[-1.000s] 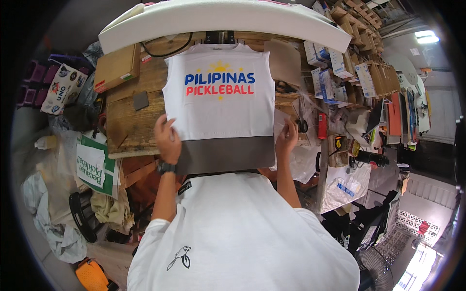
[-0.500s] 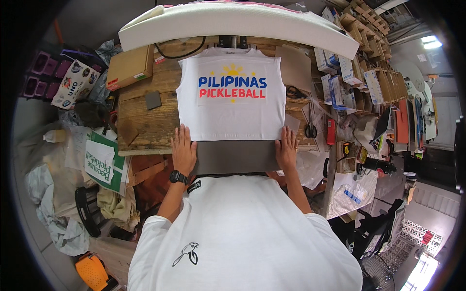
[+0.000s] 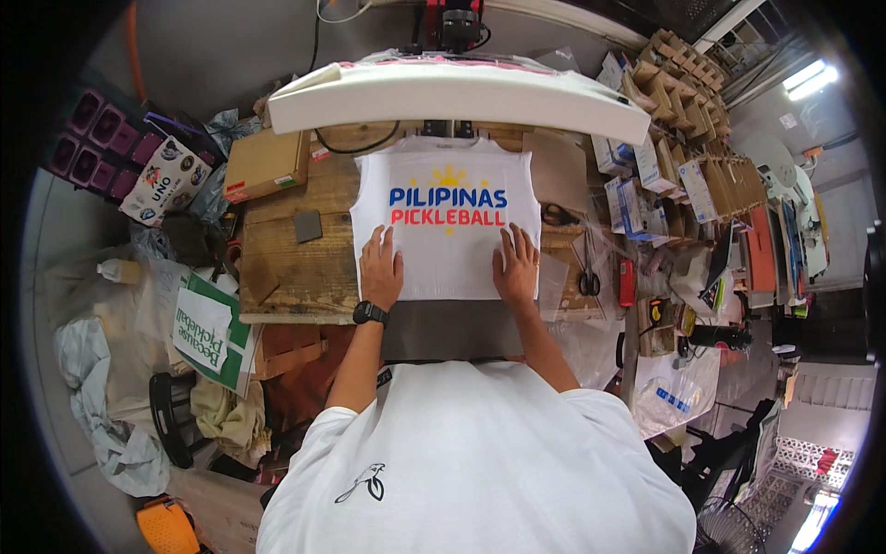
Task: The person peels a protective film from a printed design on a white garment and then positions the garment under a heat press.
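Note:
A white shirt (image 3: 434, 268) with a blue, red and yellow print lies spread over a dark grey platen (image 3: 438, 331), which shows below the hem. My left hand (image 3: 379, 266) rests on the lower left part of the shirt, fingers stretched out and pointing away from me. On the lower right part lies my right hand (image 3: 516, 267), its fingers spread in the same way. Neither hand holds anything. Beyond the collar, a thick white padded board (image 3: 461, 106) spans the width above the table.
Beneath the platen is a wooden table (image 3: 277, 258). A cardboard box (image 3: 268, 166) and a small grey square (image 3: 307, 226) sit left of the shirt. To the right are black scissors (image 3: 589, 277) and stacked boxes (image 3: 646, 189). A green-and-white sheet (image 3: 208, 325) is at the left.
Both hands have moved forward and inward, from the shirt's lower corners onto its lower front. The view has tilted, so the scene sits lower in the picture.

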Motion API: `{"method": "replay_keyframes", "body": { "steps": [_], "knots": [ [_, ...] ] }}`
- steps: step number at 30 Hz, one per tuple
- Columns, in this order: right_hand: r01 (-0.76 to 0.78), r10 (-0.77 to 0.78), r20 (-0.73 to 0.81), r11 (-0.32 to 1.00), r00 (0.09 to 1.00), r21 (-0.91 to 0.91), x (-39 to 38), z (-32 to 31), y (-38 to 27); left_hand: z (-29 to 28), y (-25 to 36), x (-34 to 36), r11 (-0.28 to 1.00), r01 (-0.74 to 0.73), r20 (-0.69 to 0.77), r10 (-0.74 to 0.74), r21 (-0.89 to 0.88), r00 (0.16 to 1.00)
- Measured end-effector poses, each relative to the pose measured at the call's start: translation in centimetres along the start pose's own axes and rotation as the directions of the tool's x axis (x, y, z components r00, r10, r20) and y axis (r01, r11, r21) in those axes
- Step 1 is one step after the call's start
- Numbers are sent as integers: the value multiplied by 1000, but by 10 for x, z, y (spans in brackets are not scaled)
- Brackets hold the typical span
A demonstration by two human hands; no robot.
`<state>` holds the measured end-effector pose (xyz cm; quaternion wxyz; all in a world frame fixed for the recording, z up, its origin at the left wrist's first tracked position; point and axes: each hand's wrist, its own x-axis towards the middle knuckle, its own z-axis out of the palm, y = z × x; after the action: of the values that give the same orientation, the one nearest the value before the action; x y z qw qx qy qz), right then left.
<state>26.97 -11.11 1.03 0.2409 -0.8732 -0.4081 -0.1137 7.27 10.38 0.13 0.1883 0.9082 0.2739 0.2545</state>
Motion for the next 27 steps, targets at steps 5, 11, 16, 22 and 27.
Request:
{"method": "replay_keyframes", "body": {
  "steps": [5, 11, 16, 22, 27],
  "knots": [
    [-49, 51, 76, 998, 996, -33, -12, 5, 7, 8, -4, -15, 999, -2, 66, -2, 51, 998],
    [-31, 32, 43, 999, 999, -14, -13, -1, 3, 4, -3, -14, 999, -30, 85, 26, 39, 996],
    [-21, 21, 27, 1000, 999, -15, -10, -2, 0, 2, -4, -13, 996, -42, 100, 34, 76, 994],
    [-22, 25, 43, 998, 999, -67, -11, -1, 0, 4, -3, -14, 996, -44, 102, 36, 79, 994],
    [-15, 17, 32, 998, 999, -65, -11, 1, 2, 4, -3, -13, 996, -42, 98, 34, 78, 995]
  ]
}}
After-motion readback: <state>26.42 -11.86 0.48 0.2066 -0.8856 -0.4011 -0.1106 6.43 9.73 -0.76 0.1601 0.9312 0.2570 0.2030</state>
